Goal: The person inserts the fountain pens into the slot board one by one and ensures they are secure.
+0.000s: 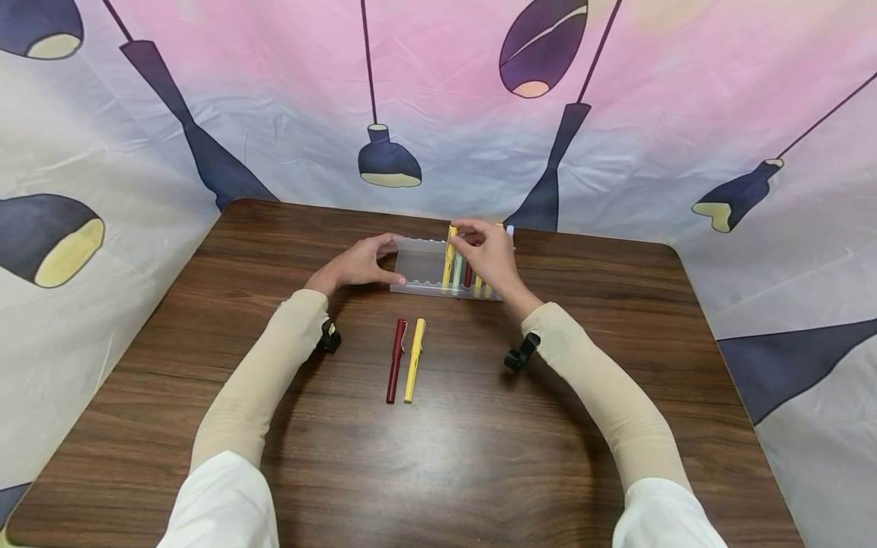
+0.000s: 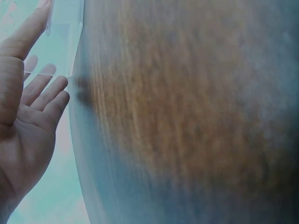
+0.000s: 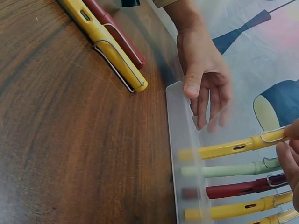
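A clear plastic pen holder (image 1: 419,262) stands near the table's back edge. My left hand (image 1: 358,263) holds its left end, thumb on the front edge and fingers at the back; in the left wrist view those fingers (image 2: 46,88) show behind the clear plastic. With thumb and fingertips my right hand (image 1: 489,255) pinches the capped top of a yellow pen (image 3: 233,148), which stands upright with its lower end in the holder. To its right stand a pale green pen (image 3: 224,171), a dark red pen (image 3: 233,189) and more yellow pens, partly hidden by my right hand.
On the table in front of the holder lie a dark red pen (image 1: 395,361) and a yellow pen (image 1: 414,361), side by side with clips toward the right. A printed cloth (image 1: 452,152) with lamp shapes hangs behind the wooden table (image 1: 479,457).
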A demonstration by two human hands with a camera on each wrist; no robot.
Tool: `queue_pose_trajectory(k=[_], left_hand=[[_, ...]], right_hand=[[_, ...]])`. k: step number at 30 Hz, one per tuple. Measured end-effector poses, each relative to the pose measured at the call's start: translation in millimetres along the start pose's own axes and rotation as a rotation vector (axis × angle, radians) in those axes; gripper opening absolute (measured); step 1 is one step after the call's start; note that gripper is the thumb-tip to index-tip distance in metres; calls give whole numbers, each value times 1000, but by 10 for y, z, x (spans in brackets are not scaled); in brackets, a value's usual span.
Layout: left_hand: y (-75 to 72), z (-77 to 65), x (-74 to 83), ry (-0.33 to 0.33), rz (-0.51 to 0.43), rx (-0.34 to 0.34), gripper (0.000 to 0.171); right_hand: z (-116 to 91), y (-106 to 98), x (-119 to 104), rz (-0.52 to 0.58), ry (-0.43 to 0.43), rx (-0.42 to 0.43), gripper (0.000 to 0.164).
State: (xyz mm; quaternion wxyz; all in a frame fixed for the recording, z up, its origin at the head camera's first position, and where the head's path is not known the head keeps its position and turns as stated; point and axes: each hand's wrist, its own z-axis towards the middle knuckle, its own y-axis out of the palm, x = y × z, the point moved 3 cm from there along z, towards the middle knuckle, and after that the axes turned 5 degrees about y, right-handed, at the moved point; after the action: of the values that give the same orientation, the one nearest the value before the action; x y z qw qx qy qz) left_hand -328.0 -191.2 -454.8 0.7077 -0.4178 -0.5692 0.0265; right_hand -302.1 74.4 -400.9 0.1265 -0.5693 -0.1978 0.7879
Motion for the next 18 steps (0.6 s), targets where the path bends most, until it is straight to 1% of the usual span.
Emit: queue_pose_trajectory(k=[3, 12, 18], left_hand=[[2, -3, 1, 0, -4, 0, 92], [-3, -1, 5, -5, -9, -1, 93], [-3, 4, 2, -6, 8, 1, 89]], right_hand=[[14, -10, -10, -21, 7, -3, 27], [94, -10, -56, -149, 20, 13, 25], [143, 8, -84, -180, 44, -1, 26]])
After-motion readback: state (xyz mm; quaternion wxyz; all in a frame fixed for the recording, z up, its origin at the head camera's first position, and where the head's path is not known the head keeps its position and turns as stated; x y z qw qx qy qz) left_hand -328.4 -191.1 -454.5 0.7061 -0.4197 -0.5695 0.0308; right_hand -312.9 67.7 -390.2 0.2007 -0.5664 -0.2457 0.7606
